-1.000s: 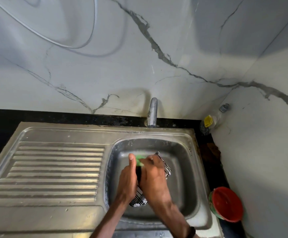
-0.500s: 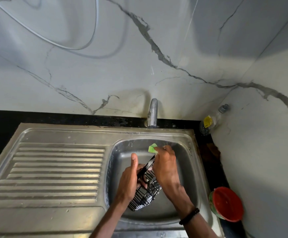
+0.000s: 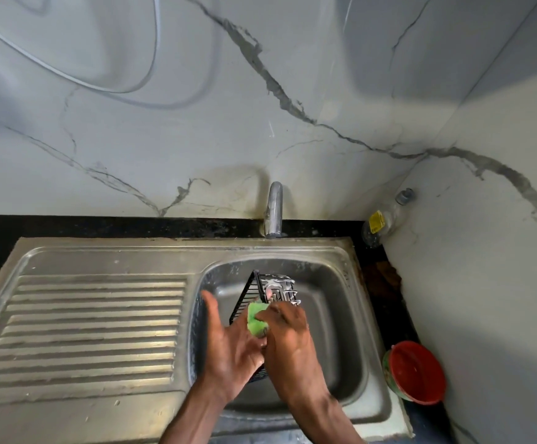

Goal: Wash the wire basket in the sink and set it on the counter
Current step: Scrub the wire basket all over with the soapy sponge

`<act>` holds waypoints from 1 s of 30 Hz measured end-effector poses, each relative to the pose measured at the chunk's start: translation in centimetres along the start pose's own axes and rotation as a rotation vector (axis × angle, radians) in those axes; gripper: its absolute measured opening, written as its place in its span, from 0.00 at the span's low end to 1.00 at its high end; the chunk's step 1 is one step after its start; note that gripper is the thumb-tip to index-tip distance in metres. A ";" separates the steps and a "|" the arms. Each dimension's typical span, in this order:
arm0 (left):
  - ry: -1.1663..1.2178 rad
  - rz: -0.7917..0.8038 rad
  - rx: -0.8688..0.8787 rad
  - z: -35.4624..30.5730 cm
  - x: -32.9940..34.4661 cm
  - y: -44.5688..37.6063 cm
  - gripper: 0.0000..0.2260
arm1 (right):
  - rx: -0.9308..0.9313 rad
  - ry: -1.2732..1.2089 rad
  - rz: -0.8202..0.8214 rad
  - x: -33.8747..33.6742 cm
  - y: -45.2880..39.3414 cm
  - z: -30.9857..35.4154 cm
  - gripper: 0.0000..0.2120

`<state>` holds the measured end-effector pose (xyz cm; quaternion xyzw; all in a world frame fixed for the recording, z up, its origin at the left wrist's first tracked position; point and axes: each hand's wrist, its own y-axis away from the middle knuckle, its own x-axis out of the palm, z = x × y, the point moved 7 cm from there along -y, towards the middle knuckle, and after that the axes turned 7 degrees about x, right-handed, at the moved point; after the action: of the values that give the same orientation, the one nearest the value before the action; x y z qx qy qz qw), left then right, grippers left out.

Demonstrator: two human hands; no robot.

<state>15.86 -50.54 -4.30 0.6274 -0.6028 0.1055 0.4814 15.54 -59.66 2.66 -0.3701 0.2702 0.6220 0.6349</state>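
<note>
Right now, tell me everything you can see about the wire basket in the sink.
The wire basket is a dark frame of thin metal wires, with paler, shiny wires at its far end that look wet or soapy. It is tilted, lifted above the floor of the steel sink. The left hand holds it from the left side, thumb stretched out. The right hand presses a green sponge against it. Its lower part is hidden behind both hands.

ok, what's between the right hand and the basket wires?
Head view: a green sponge, pressed by the right hand against the wire basket, which the left hand supports over the sink.
</note>
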 end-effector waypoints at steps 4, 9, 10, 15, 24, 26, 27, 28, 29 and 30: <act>-0.011 0.004 -0.038 1.3 0.2 0.0 0.47 | -0.130 -0.070 -0.053 -1.0 2.2 -0.5 0.18; 0.059 0.036 -0.085 2.2 1.1 0.1 0.46 | -0.183 -0.074 -0.111 -1.1 4.2 -2.6 0.07; 0.054 0.035 -0.063 2.1 1.0 0.1 0.46 | -0.170 -0.068 -0.120 -1.1 4.6 -3.0 0.08; 0.130 0.048 0.056 0.9 1.3 0.1 0.42 | 0.048 -0.034 -0.186 -2.0 3.6 -5.8 0.17; -0.009 -0.019 0.152 1.1 2.1 -0.2 0.29 | 0.184 -0.212 -0.141 -0.4 2.5 -5.0 0.18; -0.029 -0.022 0.145 1.4 1.9 -0.4 0.28 | 0.156 -0.234 -0.104 0.3 3.2 -4.5 0.18; -0.038 -0.030 0.144 1.6 1.4 -0.6 0.29 | 0.157 -0.229 -0.102 0.3 3.2 -4.7 0.18; -0.054 -0.033 0.144 1.7 1.2 -0.7 0.29 | 0.173 -0.211 -0.113 0.0 3.1 -5.2 0.18; -0.070 -0.027 0.142 1.7 1.1 -0.8 0.28 | 0.198 -0.188 -0.140 -0.5 2.8 -5.8 0.17; -0.092 -0.006 0.139 1.7 1.4 -0.6 0.26 | 0.227 -0.167 -0.176 -1.0 2.5 -6.5 0.15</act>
<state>16.00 -52.78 -4.46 0.6651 -0.6139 0.1167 0.4089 13.77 -65.63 -0.60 -0.2652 0.2517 0.5581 0.7449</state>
